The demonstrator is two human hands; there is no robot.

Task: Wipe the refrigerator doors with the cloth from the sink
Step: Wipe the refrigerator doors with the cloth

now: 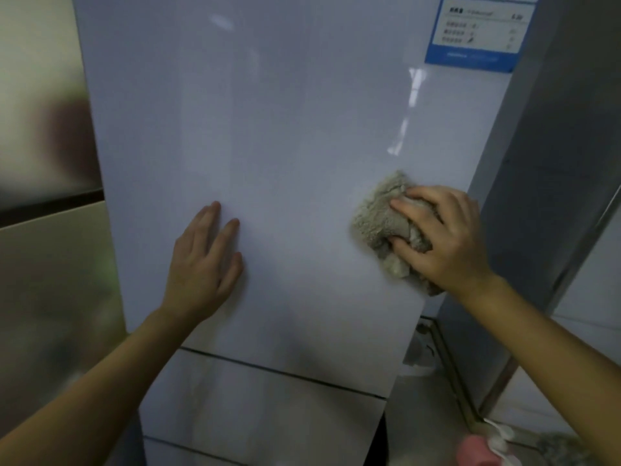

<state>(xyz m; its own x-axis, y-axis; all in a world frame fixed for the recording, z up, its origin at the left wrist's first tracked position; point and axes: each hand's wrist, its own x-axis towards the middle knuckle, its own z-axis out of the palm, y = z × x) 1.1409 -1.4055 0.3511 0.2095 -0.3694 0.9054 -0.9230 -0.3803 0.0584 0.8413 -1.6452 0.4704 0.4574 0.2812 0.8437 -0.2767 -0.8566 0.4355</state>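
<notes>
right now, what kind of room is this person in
Probably a home kitchen: a tall white refrigerator with a blue-edged label, and the right hand holding a grey cloth against it.

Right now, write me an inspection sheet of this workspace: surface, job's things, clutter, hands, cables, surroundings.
Surface: glossy white upper refrigerator door, showing light reflections; a dark seam separates it from the white lower door.
Job's things: crumpled grey-beige terry cloth, pressed on the upper door near its right edge.
Clutter: blurred pink object at the bottom right; too unclear to identify.
Hands: left hand lies flat on the door with its fingers straight; right hand grips the cloth.
Cables: nothing seen.
Surroundings: blue-bordered printed label at the door's top right; beige panel on the left; grey side wall on the right.
</notes>
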